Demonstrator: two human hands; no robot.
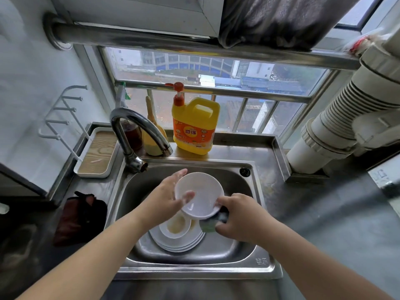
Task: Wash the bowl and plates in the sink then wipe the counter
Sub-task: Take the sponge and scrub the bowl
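Both hands hold things: left (166, 198) grips bowl (200, 197), right (238, 215) seemingly sponge (213, 224).

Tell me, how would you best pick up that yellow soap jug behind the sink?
By the moulded handle at the top of the jug, coming from the front and above. It stands upright on the ledge, its handle opening faces the sink, and the pump crowds its left shoulder.

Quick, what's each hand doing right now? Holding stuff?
Left hand: holds the white bowl over the sink, thumb inside, fingers behind.
Right hand: grips a green and dark sponge against the bowl's edge.
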